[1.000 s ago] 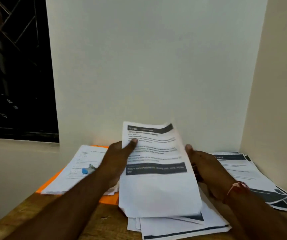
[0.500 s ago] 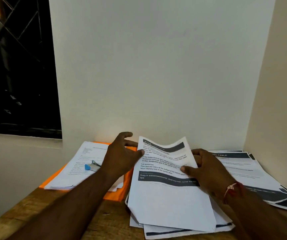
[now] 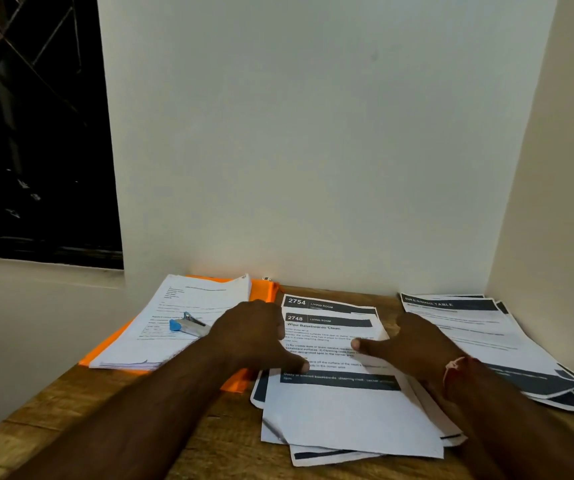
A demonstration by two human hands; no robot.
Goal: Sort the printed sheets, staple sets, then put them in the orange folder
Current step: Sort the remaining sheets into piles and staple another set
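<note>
Head view: your left hand (image 3: 251, 334) and right hand (image 3: 413, 344) flank centre pile (image 3: 347, 410) of printed sheets on bench (image 3: 209, 445), both thumbs on top sheet. Fingers hidden at edges, so cannot tell grip from mere press. Stapler (image 3: 188, 325) lies just left of left hand, on left stack (image 3: 181, 299) over orange folder (image 3: 233, 384). Its long axis runs roughly left-right, blue end away from you. Left hand nearer.

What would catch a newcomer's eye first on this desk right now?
The left hand and right hand rest on the middle pile of printed sheets, whose top page reads 2748, Wipe Baseboards Clean. To the left, an orange folder lies under a second stack with a blue stapler on top. To the right, a fan of dark-banded sheets headed Dressing Table is spread out.
</note>
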